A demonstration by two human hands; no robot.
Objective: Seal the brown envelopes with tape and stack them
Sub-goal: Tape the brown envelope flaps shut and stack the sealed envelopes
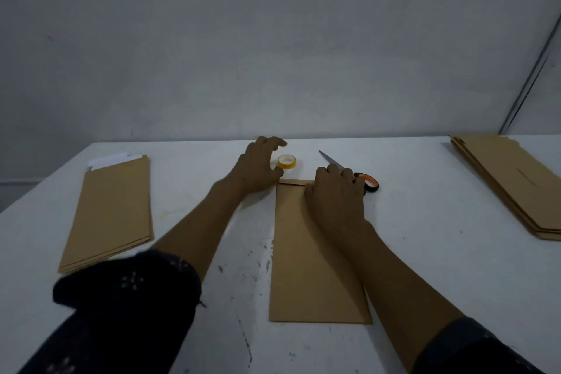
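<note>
A person's right hand (335, 197) presses flat, fingers spread, on the far end of a brown envelope (306, 258) lying lengthwise at the middle of a white tabletop (425, 252), covering most of its folded flap. The left hand (258, 170) hovers with fingers curled apart and holding nothing, just beside a small roll of yellow tape (286, 161). Scissors (352, 173) with an orange-and-black handle lie behind the right hand, which hides part of the handle. To the left, a stack of brown envelopes (112, 212) shows white paper poking from its far end; to the right, a second stack (513, 182) is cut off by the frame edge. Dark patterned sleeves (127, 307) fill the lower corners. The dim light blurs fine detail; whether tape already sits on the flap cannot be told. The tabletop is scuffed with dark marks near the envelope. Behind it stands a plain grey wall (273, 39).
</note>
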